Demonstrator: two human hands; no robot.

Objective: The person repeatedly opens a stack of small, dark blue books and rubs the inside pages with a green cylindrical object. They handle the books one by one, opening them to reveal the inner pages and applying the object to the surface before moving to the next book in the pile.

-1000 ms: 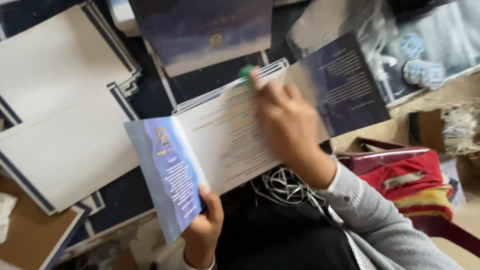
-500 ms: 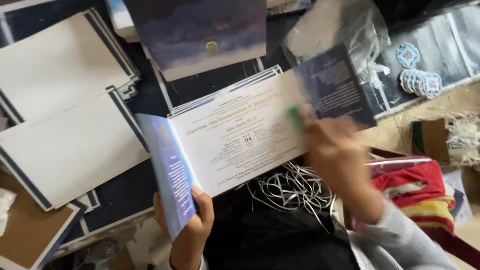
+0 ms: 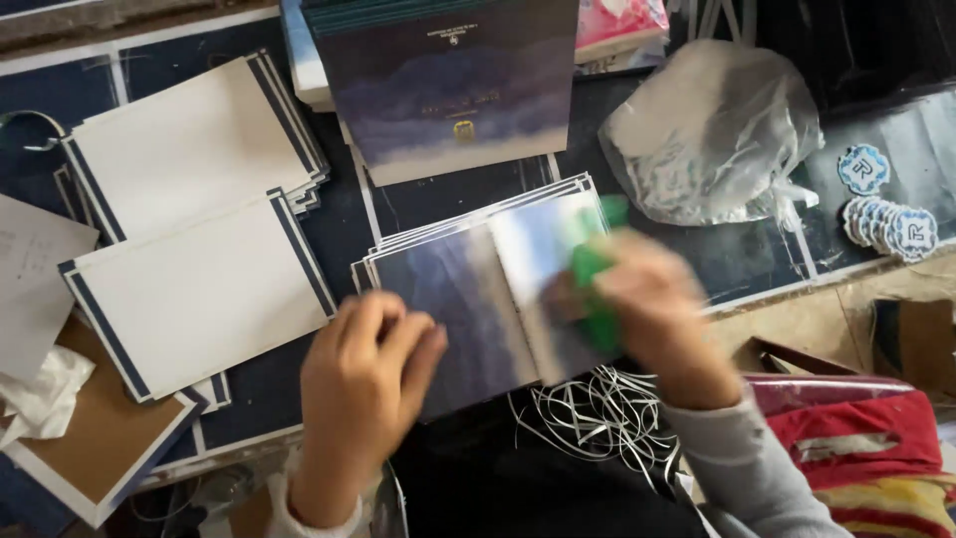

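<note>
Pressing the folded card [image 3: 468, 309] flat, your left hand [image 3: 363, 384] lies open on it. Your right hand [image 3: 652, 299] grips a green tool [image 3: 595, 289], blurred. Next likely calls for a firm crease stroke.

White cards [image 3: 194, 149] with navy borders lie stacked upper left; a second such stack [image 3: 204, 294] sits just below, overlapping it. Brown board [image 3: 95, 438] at lower left, crumpled tissue [image 3: 40, 399] on its left edge. Dark purple booklets [image 3: 453, 90] stacked at top centre. Pink packet [image 3: 617, 20] just right of them. Crumpled clear plastic bag [image 3: 712, 134] at upper right. Round blue-and-white stickers [image 3: 886, 214] near the right edge, several overlapping in a row. Tangle of thin white strips [image 3: 597, 413] at bottom centre. Red cloth [image 3: 856, 438] at lower right.
</note>
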